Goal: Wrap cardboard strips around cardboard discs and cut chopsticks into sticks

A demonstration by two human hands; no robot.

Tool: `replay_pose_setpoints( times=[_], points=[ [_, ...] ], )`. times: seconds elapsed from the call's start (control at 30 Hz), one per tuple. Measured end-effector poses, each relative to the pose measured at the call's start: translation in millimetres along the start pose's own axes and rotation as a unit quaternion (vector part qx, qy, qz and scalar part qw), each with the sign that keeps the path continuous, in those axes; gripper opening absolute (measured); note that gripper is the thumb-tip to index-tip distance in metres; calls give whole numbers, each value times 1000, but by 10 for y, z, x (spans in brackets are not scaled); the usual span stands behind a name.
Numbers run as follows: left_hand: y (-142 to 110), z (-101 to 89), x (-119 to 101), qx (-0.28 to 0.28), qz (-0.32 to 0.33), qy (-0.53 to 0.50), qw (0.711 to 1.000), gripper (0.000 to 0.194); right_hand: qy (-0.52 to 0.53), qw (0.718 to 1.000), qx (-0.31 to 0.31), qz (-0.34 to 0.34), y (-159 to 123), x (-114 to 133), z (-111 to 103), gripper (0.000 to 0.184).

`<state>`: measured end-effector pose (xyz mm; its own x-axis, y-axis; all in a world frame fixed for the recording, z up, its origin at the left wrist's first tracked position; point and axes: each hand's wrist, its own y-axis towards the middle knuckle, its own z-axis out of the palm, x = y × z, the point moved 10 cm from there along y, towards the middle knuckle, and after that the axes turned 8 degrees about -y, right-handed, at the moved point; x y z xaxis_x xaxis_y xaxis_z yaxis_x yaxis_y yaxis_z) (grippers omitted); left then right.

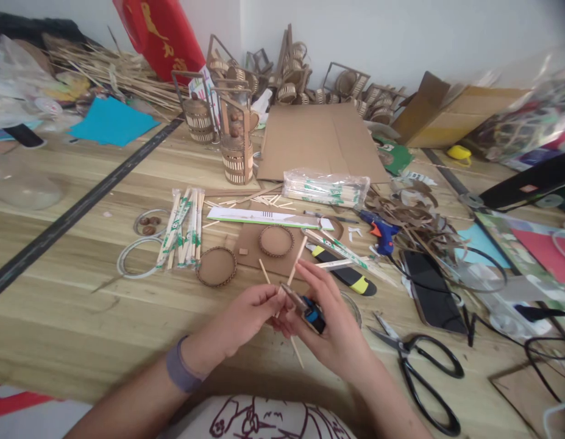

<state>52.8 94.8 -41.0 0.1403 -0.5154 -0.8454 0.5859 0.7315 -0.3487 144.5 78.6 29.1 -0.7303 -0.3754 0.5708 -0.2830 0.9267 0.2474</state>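
Note:
My left hand (257, 306) pinches thin wooden sticks, their ends hidden by the fingers. One short wooden stick (264, 271) points up and left from the fingertips. My right hand (330, 317) is wrapped around small pliers (312, 312) with blue and black handles. Their jaws point left and meet my left fingertips. A longer wooden stick (298, 259) rises beside my right index finger, and a stick end (297, 352) shows below the hands. Just beyond lie two round braided rings (217, 266) and a cardboard piece (250, 250).
Large black-handled scissors (403, 350) lie open at right, near a phone (431, 289) and blue glue gun (380, 231). A yellow-black utility knife (346, 271) sits beyond my right hand. Wrapped chopsticks (184, 225), tape rolls (140, 256) and small lidded baskets (236, 158) stand further off.

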Motion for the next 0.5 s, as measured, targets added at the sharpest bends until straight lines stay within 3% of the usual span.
replay_pose_setpoints(
  times=[0.1, 0.23, 0.5],
  points=[
    [0, -58, -23, -30, 13, -29, 999, 34, -21, 999, -34, 7, -19, 26, 10, 67],
    [-32, -81, -33, -55, 16, -28, 998, 20, -62, 998, -30, -3, -34, 89, 102, 64],
    [-45, -62, -16, -69, 26, 36, 997, 24, -73, 997, -35, 5, -48, 52, 129, 63]
  ],
)
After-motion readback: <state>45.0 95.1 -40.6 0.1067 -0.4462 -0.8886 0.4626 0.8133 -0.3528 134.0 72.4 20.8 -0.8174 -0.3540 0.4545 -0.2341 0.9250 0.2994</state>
